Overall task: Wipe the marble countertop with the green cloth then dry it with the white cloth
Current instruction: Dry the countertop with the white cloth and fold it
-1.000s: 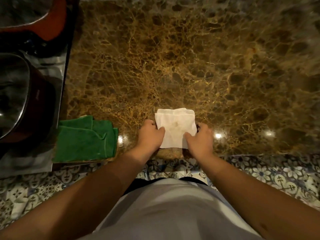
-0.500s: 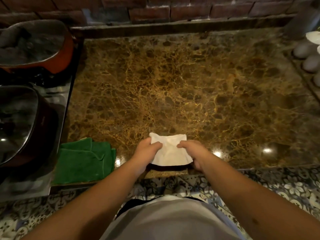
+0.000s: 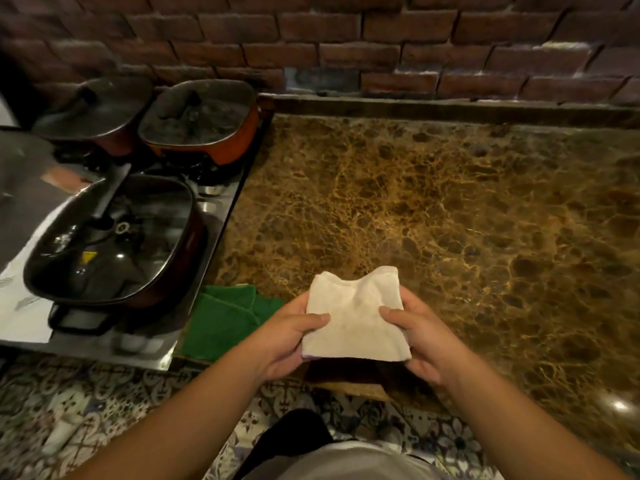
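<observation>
White cloth [image 3: 356,315], folded square, pinched above veined marble countertop [image 3: 433,209].

The scene is dim and warm-toned, with light falling from above onto the middle of the marble bench [image 3: 433,209], where the golden veins glow; its far corners sink into brown gloom. A small bright glare spot sits near the bench's front right edge. The white cloth [image 3: 356,317] is the brightest thing and throws a dark shadow just beneath it. The brick wall [image 3: 346,36] bows with wide-angle distortion, and the pots [image 3: 114,237] at left look soft and smeared.
</observation>
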